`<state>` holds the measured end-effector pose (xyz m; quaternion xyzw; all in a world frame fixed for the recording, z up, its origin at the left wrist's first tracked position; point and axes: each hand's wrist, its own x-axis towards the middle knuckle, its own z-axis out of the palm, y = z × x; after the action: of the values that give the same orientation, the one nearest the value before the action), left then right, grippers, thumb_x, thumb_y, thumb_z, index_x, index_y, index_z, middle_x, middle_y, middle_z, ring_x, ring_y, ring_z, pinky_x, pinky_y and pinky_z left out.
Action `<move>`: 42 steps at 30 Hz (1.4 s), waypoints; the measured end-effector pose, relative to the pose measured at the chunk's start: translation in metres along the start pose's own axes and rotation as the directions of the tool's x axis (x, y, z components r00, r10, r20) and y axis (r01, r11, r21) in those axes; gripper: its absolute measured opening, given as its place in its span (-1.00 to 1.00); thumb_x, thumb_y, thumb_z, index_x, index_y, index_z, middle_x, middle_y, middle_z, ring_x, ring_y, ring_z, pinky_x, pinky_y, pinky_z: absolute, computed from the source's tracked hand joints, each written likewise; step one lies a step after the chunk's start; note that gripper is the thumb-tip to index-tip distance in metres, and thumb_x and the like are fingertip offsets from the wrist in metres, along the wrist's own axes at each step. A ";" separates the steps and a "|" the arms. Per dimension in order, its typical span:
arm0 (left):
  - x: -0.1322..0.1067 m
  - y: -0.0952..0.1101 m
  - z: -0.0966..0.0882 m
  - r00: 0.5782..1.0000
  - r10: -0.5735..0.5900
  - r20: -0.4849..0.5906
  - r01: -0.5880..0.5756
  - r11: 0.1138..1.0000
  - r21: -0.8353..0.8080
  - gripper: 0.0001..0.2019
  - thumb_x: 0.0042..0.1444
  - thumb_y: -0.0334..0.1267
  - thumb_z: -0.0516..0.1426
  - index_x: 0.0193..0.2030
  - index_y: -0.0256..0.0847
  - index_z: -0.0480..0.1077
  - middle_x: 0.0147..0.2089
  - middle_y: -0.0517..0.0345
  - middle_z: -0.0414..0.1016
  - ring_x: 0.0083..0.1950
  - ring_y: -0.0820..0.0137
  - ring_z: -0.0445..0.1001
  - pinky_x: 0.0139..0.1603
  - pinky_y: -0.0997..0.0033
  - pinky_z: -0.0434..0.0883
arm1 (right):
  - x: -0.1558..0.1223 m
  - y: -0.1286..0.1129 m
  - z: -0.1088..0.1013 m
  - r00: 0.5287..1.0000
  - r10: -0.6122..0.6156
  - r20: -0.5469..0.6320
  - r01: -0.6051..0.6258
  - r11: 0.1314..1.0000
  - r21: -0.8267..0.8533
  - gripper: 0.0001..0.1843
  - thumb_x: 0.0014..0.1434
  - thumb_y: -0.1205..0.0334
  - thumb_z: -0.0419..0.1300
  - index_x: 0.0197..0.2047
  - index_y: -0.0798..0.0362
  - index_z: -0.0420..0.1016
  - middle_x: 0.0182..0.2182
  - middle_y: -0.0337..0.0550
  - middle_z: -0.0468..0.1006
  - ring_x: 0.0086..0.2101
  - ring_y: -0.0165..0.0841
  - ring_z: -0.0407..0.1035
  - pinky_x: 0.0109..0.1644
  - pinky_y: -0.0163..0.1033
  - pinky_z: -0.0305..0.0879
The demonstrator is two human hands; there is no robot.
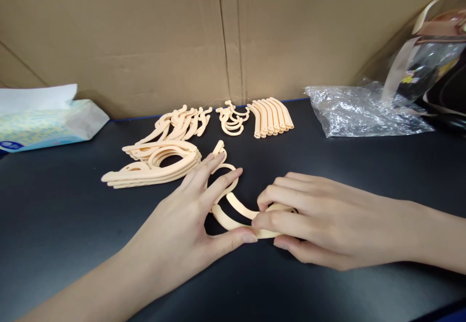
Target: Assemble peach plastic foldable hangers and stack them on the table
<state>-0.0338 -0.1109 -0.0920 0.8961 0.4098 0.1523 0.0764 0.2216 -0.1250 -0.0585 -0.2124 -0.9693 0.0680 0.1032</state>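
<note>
A cream plastic folding hanger lies on the black tabletop between my hands. My left hand is spread over its left side, with the fingers stretched across the hook and the thumb touching the lower arm. The curled fingers of my right hand grip the right end of the hanger arms, hiding part of them. Left of my left hand, finished-looking hangers are stacked flat. Behind them lie curved arm pieces, loose hooks and a neat row of arm pieces.
A tissue pack stands at the far left. At the right, a crinkled clear plastic bag lies before a transparent bag with a pale handle. A brown cardboard wall closes off the back of the black table.
</note>
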 end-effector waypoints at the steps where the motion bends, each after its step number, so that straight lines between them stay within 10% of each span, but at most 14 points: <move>1: 0.000 0.000 0.000 1.000 0.001 0.000 -0.001 1.000 -0.001 -0.22 0.18 0.36 0.05 0.41 -0.03 0.16 0.53 -0.09 -0.04 0.50 -0.07 0.06 0.36 -0.25 0.24 | 0.000 0.000 0.000 1.000 0.001 -0.005 -0.001 1.000 0.005 -0.82 0.36 0.38 0.05 -0.04 0.06 0.43 -0.18 -0.14 0.47 -0.29 -0.32 0.24 -0.18 -0.19 0.18; 42: -0.001 0.002 0.003 1.000 -0.009 0.003 0.009 0.996 -0.084 -0.15 0.21 0.27 0.11 0.49 0.00 -0.13 0.52 0.08 0.03 0.48 0.13 0.14 0.36 0.06 0.34 | -0.004 0.016 0.007 0.976 0.156 -0.150 -0.151 0.988 0.044 -0.81 0.36 0.25 0.17 -0.01 0.16 0.43 -0.16 -0.10 0.54 -0.19 -0.29 0.36 -0.07 -0.18 0.18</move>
<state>-0.0317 -0.1131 -0.0945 0.8904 0.4071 0.1679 0.1153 0.2299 -0.1128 -0.0688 -0.2895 -0.9380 0.0751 0.1749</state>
